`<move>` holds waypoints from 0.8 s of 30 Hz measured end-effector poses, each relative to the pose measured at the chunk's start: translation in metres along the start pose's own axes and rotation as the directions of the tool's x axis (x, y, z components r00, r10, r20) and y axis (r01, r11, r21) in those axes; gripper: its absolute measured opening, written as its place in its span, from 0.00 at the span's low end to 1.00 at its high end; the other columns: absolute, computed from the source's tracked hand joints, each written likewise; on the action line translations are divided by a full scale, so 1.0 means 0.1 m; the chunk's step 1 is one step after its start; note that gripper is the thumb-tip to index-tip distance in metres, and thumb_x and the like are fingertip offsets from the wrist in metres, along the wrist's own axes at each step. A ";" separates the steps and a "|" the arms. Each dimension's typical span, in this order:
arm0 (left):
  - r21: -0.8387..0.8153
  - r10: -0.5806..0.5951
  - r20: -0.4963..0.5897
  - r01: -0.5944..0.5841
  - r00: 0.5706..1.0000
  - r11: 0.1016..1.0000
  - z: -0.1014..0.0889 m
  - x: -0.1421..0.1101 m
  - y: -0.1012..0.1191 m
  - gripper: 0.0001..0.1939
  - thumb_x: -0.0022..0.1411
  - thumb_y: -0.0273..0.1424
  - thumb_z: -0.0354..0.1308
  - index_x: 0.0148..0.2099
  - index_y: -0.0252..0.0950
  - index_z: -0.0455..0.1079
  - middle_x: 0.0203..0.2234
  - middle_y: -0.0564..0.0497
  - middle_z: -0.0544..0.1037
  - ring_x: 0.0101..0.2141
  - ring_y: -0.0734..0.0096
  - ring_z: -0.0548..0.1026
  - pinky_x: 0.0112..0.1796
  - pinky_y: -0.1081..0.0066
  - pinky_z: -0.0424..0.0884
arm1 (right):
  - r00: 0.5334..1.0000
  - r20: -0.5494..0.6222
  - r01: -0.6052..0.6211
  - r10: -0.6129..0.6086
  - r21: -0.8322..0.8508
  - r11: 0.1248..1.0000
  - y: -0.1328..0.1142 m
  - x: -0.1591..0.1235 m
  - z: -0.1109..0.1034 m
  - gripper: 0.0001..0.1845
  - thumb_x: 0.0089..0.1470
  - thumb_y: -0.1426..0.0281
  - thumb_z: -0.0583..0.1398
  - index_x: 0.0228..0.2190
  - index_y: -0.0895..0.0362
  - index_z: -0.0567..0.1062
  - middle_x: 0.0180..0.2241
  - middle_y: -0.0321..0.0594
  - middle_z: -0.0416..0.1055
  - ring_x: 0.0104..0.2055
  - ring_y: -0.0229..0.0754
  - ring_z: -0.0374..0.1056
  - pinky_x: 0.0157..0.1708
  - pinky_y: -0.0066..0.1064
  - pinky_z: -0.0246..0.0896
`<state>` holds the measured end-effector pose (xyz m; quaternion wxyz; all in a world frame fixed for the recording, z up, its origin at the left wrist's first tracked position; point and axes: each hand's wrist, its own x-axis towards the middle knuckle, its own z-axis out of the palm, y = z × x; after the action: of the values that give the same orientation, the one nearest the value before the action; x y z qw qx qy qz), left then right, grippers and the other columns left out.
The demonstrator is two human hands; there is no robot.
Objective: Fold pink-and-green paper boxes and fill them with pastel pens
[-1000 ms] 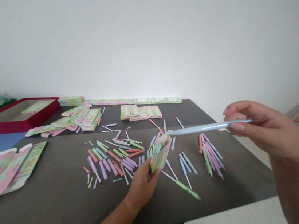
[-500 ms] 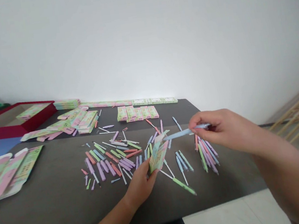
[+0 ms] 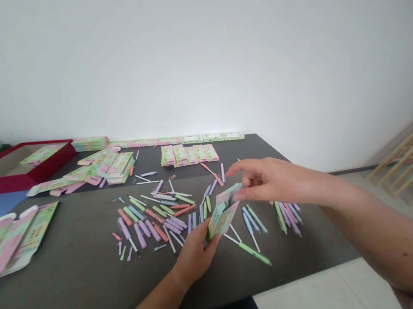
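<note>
My left hand (image 3: 195, 251) is closed around a small green-and-pink pen box (image 3: 218, 223), tilted with its open end up and to the right. At that open end is my right hand (image 3: 261, 180). Its index finger and thumb are apart, the other fingers curl in, and the thumb is at the box's flap. I see no pen between these fingers; what lies inside the box is mostly hidden. Below the box, a green pen (image 3: 255, 253) lies on the table. Blue and green pens (image 3: 252, 222) lie just right of the box.
Loose pen barrels and white refills (image 3: 153, 214) are scattered left of centre on the dark table (image 3: 95, 290). A bunch of mixed pens (image 3: 288, 218) lies at right. Flat cartons (image 3: 16, 240), filled boxes (image 3: 189, 154) and a red box (image 3: 37, 171) stand farther out.
My right hand has moved left to the box's open end. The blue pen it held is no longer seen in its fingers, which have spread apart. My left hand has hardly moved.
</note>
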<state>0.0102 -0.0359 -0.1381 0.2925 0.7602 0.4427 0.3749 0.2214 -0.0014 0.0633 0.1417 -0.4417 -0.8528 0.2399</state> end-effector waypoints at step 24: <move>-0.167 -0.034 0.091 0.049 0.995 0.985 0.02 0.02 0.02 0.16 0.63 0.30 0.52 0.53 0.36 0.67 0.48 0.46 0.76 0.48 0.62 0.74 0.50 0.65 0.68 | 0.905 -0.404 -0.092 0.136 0.126 0.988 0.06 -0.01 0.30 0.11 0.53 0.62 0.61 0.27 0.57 0.71 0.22 0.31 0.62 0.25 0.33 0.58 0.26 0.25 0.50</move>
<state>0.0133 -0.0354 -0.1376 0.3827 0.7390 0.4120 0.3711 0.2126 -0.0071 0.0349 0.3267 -0.5232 -0.7629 0.1936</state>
